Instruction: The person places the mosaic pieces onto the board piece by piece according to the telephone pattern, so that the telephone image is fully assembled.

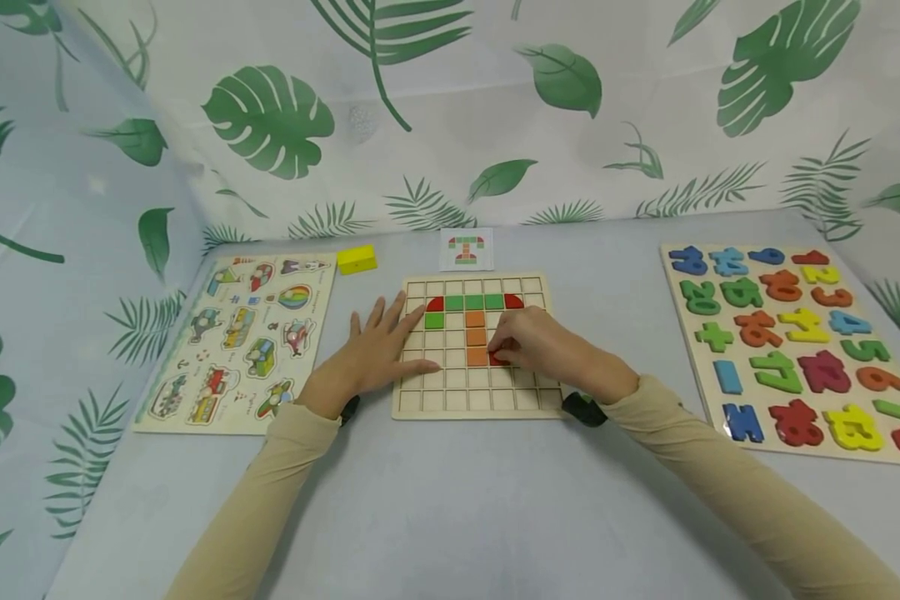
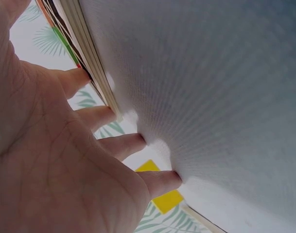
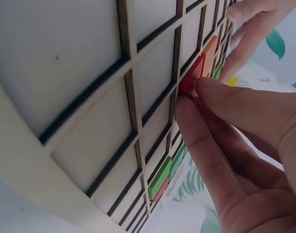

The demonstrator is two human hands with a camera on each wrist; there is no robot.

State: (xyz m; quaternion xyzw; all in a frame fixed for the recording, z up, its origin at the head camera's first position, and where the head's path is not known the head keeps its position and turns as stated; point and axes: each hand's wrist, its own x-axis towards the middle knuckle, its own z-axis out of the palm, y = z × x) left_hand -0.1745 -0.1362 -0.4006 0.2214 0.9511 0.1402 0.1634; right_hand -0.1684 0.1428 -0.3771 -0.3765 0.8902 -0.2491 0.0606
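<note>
A wooden grid board (image 1: 435, 402) lies on the table. A red tile (image 3: 192, 80) is pinched between thumb and fingers of my right hand (image 1: 538, 343), at a cell beside the lowest orange tile (image 1: 477, 357). Three orange tiles form a column under a row of green tiles (image 1: 474, 302), with rounded red tiles (image 1: 436, 305) at both row ends. Another green tile (image 1: 434, 321) sits below the left red one. My left hand (image 1: 371, 352) rests with fingers spread over the board's left edge, thumb and index finger on the grid, other fingertips on the table.
A pattern card (image 1: 486, 260) lies behind the board, a yellow block (image 1: 357, 260) to its left. At left lies a vehicle picture puzzle (image 1: 232, 350); at right, a number puzzle board (image 1: 776, 392). Leaf-printed cloth (image 1: 420, 108) rises at the back.
</note>
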